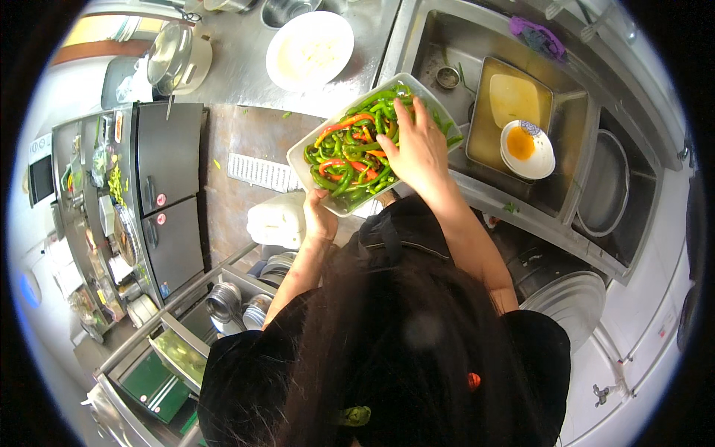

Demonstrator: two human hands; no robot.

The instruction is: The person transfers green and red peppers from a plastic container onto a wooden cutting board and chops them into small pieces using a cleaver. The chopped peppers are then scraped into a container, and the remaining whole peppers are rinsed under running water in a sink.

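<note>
A translucent plastic bin (299, 162) full of green and red peppers (352, 151) is tilted in front of my body, its far right end over the sink's edge. My left hand (320, 218) grips the bin's near left corner, thumb at the rim. Over the right side of the bin, my right hand (420, 148) lies on the peppers with its fingers spread. It hides some of them and part of the rim. A few green pepper pieces lie against the right-hand rim.
Right of the bin, a steel sink (558, 204) holds a metal tray (480, 139) of yellowish liquid and a white bowl (544, 159) with orange liquid. A white bowl (273, 61) sits on the steel counter (234, 72). A white plastic jug (273, 223) stands left of my left hand.
</note>
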